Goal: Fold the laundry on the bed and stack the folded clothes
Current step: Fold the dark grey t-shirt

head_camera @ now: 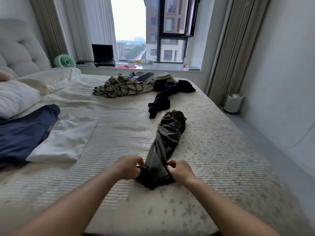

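Dark grey trousers (167, 142) lie stretched lengthwise on the bed (213, 150) before me, their near end pinched at each side by my left hand (129, 166) and right hand (180, 171).

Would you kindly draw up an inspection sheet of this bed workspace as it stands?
Surface: bed, ribbed cream cover, speckled near the front.
Job's things: dark grey garment stretched lengthwise; black garment, plaid shirt unfolded behind; folded white item beside navy cloth.
Clutter: pillows.
Hands: left hand and right hand both pinch the grey garment's near end.
Cables: nothing seen.
Surroundings: green fan, laptop, bin, open window.
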